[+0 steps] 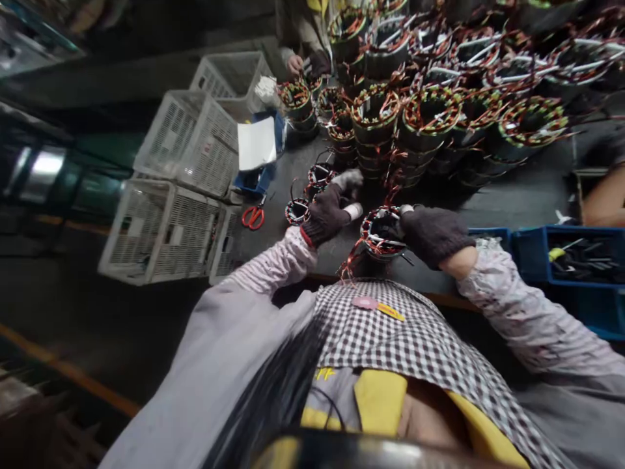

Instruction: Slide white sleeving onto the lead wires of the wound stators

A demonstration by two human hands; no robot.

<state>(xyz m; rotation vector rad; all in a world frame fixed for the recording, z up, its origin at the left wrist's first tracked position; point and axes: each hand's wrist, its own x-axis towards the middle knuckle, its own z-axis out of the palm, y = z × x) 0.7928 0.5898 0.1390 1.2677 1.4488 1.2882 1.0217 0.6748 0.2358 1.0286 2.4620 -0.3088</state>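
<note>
wound stator (383, 232) at near edge of workbench (517, 195), just in front of checked apron | right hand (432, 233), dark glove, closed around stator's right rim | left hand (328, 210), gloved, just left of stator, fingers part-curled, holding nothing visible | red-handled scissors (252, 217) farther left | stacked stators (430, 117) behind
</note>
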